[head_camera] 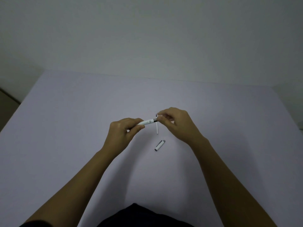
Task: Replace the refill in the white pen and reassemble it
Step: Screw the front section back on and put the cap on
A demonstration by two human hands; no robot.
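My left hand [124,133] grips the white pen barrel [146,122], which lies nearly level above the table with its dark metal ring pointing right. The fingers of my right hand [175,123] pinch the pen's front end at that ring; the part inside the fingers is hidden. Below the pen a thin white refill [157,128] lies on the table, pointing toward me, its far end dark. The white pen cap [159,145] with a grey tip lies on the table nearer to me, apart from both hands.
The work surface is a pale lilac table [65,128] whose far edge meets a plain wall. Its left edge runs diagonally at the left of the view. My dark clothing [141,217] shows at the bottom.
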